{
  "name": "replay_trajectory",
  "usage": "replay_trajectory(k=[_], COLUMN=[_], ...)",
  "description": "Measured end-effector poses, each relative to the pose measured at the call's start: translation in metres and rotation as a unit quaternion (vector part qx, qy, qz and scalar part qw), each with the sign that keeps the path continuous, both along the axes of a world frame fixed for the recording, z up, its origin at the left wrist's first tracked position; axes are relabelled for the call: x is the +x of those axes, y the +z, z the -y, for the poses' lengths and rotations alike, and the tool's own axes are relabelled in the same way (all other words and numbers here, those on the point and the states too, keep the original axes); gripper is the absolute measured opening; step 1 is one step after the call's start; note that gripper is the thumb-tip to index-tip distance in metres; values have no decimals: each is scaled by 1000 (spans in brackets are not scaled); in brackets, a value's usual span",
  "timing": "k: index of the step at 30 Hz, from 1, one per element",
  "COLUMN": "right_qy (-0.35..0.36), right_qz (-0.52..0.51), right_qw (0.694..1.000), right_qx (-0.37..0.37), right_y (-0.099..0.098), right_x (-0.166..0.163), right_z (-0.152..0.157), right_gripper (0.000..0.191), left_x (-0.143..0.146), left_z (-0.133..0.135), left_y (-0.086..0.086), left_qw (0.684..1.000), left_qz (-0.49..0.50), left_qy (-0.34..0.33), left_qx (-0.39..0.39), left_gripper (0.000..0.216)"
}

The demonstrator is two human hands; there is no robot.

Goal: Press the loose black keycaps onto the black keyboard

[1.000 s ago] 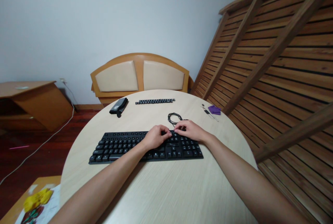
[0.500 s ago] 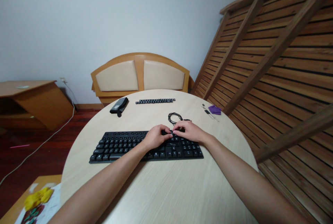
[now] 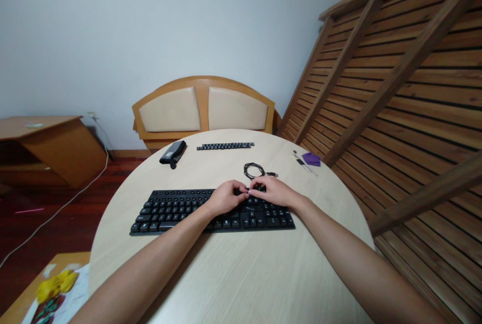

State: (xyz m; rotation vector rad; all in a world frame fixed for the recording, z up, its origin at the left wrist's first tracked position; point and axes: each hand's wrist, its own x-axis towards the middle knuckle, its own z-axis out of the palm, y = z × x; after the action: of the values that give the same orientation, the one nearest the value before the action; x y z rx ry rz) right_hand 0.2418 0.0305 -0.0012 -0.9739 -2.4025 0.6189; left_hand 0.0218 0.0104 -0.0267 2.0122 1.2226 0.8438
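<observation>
A black keyboard [image 3: 176, 209] lies across the round pale wooden table [image 3: 241, 274]. Both my hands rest on its right half, near the top row. My left hand [image 3: 225, 197] is curled, fingertips pinched down on the keys. My right hand [image 3: 273, 190] is also curled, its fingertips meeting those of the left hand at one spot [image 3: 248, 192]. What they pinch there is too small to make out. The keyboard's coiled black cable [image 3: 254, 170] lies just behind my right hand.
A row of loose black keycaps [image 3: 225, 146] and a dark pouch [image 3: 172, 152] lie at the table's far side. A purple cloth [image 3: 311, 158] with small tools sits far right. A wooden headboard [image 3: 203, 108], slatted frame [image 3: 395, 88] and low cabinet [image 3: 48, 148] surround the table.
My right hand has slid slightly toward me along the keyboard's top edge, uncovering more of the cable. The left hand has hardly moved.
</observation>
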Motion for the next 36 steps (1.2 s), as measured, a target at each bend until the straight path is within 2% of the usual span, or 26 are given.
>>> replay_trajectory(k=[7, 13, 19, 23, 28, 32, 36], right_qy=[2, 0, 16, -39, -173, -238, -265], right_qz=[-8, 0, 13, 44, 103, 190, 231], right_qw=[999, 999, 1000, 998, 974, 949, 934], right_qx=[-36, -33, -11, 38, 103, 77, 57], right_y=[-3, -5, 1, 4, 12, 14, 10], right_x=[0, -1, 0, -1, -6, -9, -12], right_z=[-4, -5, -3, -11, -43, -84, -126], right_gripper=[20, 19, 18, 21, 25, 26, 39], left_x=[0, 1, 7, 11, 13, 13, 14], left_z=[-1, 2, 12, 17, 20, 20, 19], left_y=[1, 6, 12, 18, 21, 21, 22], left_qw=[1000, 997, 992, 991, 989, 989, 989], left_qz=[-23, -60, -98, -113, -123, -122, -118], left_qy=[-3, -19, 17, 35, 48, 50, 47], left_qx=[17, 36, 71, 69, 72, 72, 72], left_gripper=[11, 9, 11, 14, 15, 16, 15])
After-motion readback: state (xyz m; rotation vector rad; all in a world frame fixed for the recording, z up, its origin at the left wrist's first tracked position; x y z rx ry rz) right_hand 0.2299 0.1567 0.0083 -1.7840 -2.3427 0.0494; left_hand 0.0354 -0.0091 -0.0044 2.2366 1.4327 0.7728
